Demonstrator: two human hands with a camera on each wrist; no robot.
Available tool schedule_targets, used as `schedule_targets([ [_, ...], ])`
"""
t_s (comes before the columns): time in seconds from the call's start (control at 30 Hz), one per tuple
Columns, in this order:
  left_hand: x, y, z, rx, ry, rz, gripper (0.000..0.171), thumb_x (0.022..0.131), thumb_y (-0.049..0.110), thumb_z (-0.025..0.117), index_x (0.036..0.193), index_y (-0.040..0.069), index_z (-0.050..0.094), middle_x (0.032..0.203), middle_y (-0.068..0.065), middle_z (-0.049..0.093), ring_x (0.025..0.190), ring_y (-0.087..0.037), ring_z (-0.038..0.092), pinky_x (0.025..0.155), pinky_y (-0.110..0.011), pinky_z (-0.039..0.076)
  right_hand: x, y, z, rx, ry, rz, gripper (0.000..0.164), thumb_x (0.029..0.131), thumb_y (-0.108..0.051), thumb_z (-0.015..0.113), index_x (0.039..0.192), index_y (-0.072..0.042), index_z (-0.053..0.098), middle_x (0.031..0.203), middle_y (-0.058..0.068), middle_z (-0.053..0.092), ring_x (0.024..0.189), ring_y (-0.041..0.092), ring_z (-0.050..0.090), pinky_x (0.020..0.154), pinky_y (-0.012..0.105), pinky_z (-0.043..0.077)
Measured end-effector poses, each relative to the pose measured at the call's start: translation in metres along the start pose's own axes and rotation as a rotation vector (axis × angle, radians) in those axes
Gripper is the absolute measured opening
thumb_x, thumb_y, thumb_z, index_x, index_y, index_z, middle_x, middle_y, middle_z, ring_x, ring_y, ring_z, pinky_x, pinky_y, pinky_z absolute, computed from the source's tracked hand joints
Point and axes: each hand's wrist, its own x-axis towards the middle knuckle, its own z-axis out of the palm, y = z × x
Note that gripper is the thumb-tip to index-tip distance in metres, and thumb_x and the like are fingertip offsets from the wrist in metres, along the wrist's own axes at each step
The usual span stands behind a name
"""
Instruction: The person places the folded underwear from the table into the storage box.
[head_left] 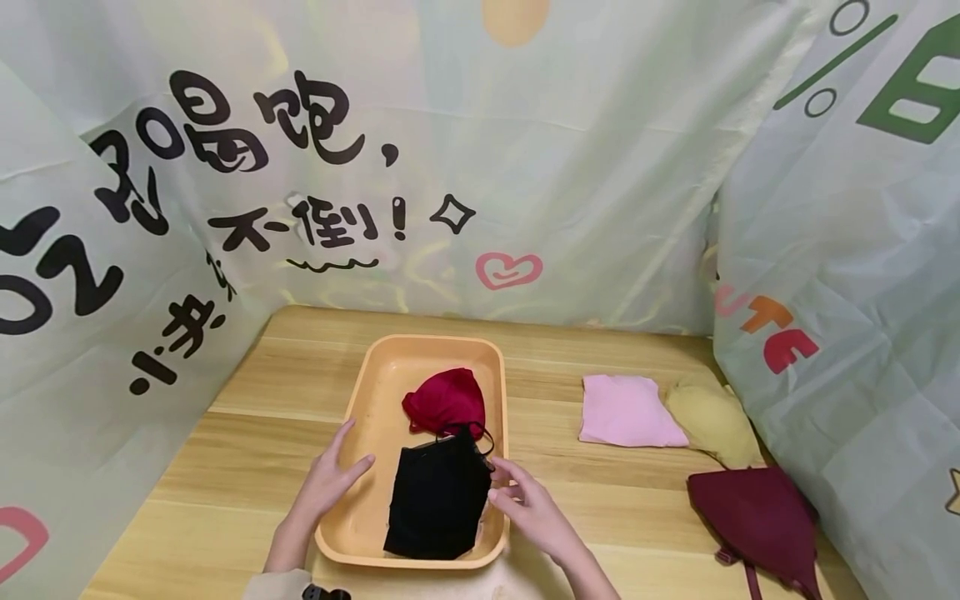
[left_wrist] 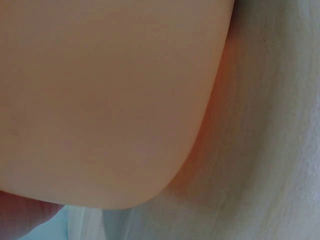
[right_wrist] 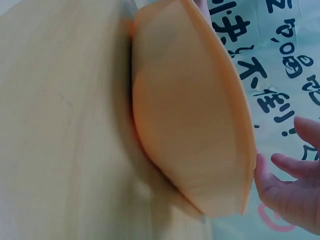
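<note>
An orange plastic tray (head_left: 358,508) lies lengthwise on the table. Inside it are a folded black garment with thin straps (head_left: 438,500) and, behind that, a red folded bra (head_left: 448,402). My left hand (head_left: 326,477) is at the tray's left rim, thumb spread over the inside and fingers along the edge. The tray's outer wall (left_wrist: 110,100) fills most of the left wrist view. My right hand (head_left: 531,508) is at the right rim, its fingertips overlapping the black garment's edge. In the right wrist view, the right hand's fingers (right_wrist: 295,197) are spread beside the rim.
Right of the tray, on the wooden table (head_left: 247,450), lie a folded pink cloth (head_left: 628,412), a yellowish bra cup (head_left: 712,417) and a dark maroon bra (head_left: 757,517) with straps. Printed fabric curtains (head_left: 585,167) hang behind and on both sides.
</note>
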Motion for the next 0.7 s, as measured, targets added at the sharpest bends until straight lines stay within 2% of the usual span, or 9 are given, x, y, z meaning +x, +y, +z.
schedule_targets([
  [0.2, 0.000, 0.000, 0.001, -0.003, 0.003, -0.004, 0.076, 0.087, 0.038, 0.059, 0.145, 0.011, 0.019, 0.144, -0.030, 0.022, 0.126, -0.052, 0.026, 0.098, -0.064, 0.026, 0.004, 0.009, -0.004, 0.066, 0.103, 0.045, 0.050, 0.090, -0.008, 0.054, 0.134, 0.006, 0.036, 0.115, 0.025, 0.050, 0.096, 0.032, 0.057, 0.078, 0.024, 0.047],
  [0.4, -0.001, 0.000, 0.000, -0.011, -0.009, 0.002, 0.076, 0.087, 0.039, 0.058, 0.146, 0.010, 0.017, 0.145, -0.029, 0.020, 0.127, -0.052, 0.023, 0.097, -0.066, 0.025, 0.005, 0.014, -0.014, 0.070, 0.227, 0.080, 0.052, 0.090, -0.011, 0.055, 0.135, 0.004, 0.035, 0.118, 0.022, 0.049, 0.098, 0.026, 0.054, 0.080, 0.030, 0.046],
  [0.57, -0.001, 0.000, 0.000, -0.007, -0.004, 0.007, 0.076, 0.087, 0.038, 0.058, 0.145, 0.009, 0.018, 0.145, -0.029, 0.021, 0.126, -0.052, 0.024, 0.098, -0.065, 0.025, 0.006, 0.022, -0.026, 0.037, 0.254, 0.096, 0.052, 0.090, -0.010, 0.054, 0.135, 0.005, 0.033, 0.119, 0.025, 0.047, 0.100, 0.029, 0.053, 0.083, 0.037, 0.046],
  [0.7, -0.001, 0.001, 0.000, -0.007, -0.003, 0.005, 0.076, 0.087, 0.038, 0.058, 0.145, 0.009, 0.018, 0.144, -0.030, 0.021, 0.126, -0.052, 0.025, 0.098, -0.065, 0.025, 0.011, 0.029, -0.038, 0.004, 0.278, 0.117, 0.050, 0.091, -0.009, 0.053, 0.135, 0.006, 0.033, 0.118, 0.026, 0.047, 0.100, 0.030, 0.053, 0.082, 0.037, 0.046],
])
